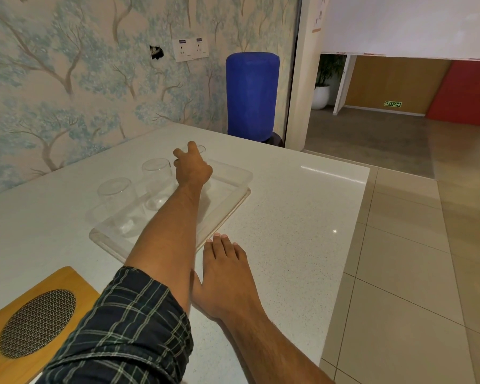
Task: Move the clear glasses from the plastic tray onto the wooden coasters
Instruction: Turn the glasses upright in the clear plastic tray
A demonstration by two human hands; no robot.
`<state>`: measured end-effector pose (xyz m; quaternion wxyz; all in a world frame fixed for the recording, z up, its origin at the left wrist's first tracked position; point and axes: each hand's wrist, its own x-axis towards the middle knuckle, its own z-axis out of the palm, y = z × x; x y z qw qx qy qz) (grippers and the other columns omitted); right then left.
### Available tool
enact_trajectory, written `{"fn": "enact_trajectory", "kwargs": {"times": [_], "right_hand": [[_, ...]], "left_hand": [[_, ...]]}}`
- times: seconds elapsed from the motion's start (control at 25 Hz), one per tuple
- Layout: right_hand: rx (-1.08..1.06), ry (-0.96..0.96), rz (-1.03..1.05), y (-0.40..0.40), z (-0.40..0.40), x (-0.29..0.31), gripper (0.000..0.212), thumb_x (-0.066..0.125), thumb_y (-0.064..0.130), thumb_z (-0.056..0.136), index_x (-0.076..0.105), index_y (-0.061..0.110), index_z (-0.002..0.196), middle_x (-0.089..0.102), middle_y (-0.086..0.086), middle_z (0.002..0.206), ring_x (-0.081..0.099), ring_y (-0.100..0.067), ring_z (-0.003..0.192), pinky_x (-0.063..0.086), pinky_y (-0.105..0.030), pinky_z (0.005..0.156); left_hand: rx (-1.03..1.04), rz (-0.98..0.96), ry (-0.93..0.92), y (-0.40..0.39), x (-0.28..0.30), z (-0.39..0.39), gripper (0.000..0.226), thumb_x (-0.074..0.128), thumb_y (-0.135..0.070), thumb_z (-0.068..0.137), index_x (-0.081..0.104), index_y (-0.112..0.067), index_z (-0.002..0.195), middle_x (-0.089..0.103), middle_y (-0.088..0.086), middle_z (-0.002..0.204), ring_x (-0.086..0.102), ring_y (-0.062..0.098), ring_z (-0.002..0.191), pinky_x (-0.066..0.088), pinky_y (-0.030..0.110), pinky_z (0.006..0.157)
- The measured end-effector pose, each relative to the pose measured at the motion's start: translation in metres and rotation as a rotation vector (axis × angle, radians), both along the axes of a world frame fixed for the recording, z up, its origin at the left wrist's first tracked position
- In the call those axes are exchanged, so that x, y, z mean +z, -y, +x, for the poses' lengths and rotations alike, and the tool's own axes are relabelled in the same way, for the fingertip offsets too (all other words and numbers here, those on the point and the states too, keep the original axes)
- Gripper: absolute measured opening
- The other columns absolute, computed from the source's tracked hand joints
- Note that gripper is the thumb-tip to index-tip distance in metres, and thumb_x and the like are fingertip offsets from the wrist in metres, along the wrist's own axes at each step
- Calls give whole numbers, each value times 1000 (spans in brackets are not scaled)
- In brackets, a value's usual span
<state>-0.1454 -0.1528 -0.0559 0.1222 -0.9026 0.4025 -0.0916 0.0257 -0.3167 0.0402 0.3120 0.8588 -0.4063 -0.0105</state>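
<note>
Your left hand reaches across the clear plastic tray toward the far glass, the one at the back end of the row. The fingers are spread around its rim, one raised above it, and you have not closed on it yet as far as the view shows; the hand hides most of the glass, so actual contact cannot be judged. Two more clear glasses stand on the tray: the middle glass just beside your wrist, and the near glass closest to you. Your right hand lies flat and open on the white counter, fingertips right at the tray's near edge, holding nothing.

To do this pick well, take the glass around its wall instead of pinching the rim, since smooth glass slips easily from a fingertip grip. Lift it straight up until it clears the tray lip before you draw it back, because your forearm passes just beside the middle glass and a sideways drag could knock it. Keep the right hand against the tray so it does not slide on the polished top.

The wooden coaster with its oval mesh inset lies at the near left corner of the counter, well apart from the tray; set the glass upright on it.
</note>
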Motion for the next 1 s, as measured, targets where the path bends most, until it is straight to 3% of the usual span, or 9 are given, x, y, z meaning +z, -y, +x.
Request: {"fn": "enact_trajectory", "kwargs": {"times": [0.24,0.4,0.56,0.72,0.88,1.0], "right_hand": [[-17,-5,6,3,-2,-1,80,23,58,106,15,5,165,10,-18,174,6,-31,161,5,-50,130],[-11,6,6,0,-2,0,79,24,58,107,15,6,166,10,-18,174,7,-31,161,5,-50,130],[-20,-1,5,-1,-3,1,80,24,59,107,14,7,166,10,-16,174,6,-31,161,6,-50,130],[-25,-11,32,-2,-2,2,80,23,60,107,12,8,167,6,-15,175,3,-31,162,4,-50,130],[14,36,-9,-4,-2,2,71,30,57,106,35,12,161,31,-12,169,24,-32,158,17,-51,129],[64,59,-65,-7,-3,4,60,38,55,104,62,12,138,59,-9,150,51,-30,141,34,-49,122]], "left_hand": [[-42,-7,150,-1,-1,-3,58,63,-17,94,38,-8,145,27,22,151,32,36,141,49,42,95],[-120,36,305,-15,-1,-10,68,58,-15,96,27,-7,156,15,23,163,11,36,153,28,43,118],[-180,47,565,-34,8,-18,65,59,-17,95,32,-7,154,23,20,163,15,34,153,12,42,125],[-204,46,779,-60,24,-15,63,60,-26,94,40,-9,151,30,16,161,20,31,152,9,45,126],[-71,82,772,-94,37,4,73,59,-43,91,36,-10,152,27,18,162,17,34,153,6,48,125],[44,128,668,-119,38,24,82,61,-50,87,33,-10,153,24,22,161,14,37,152,4,50,125]]}}
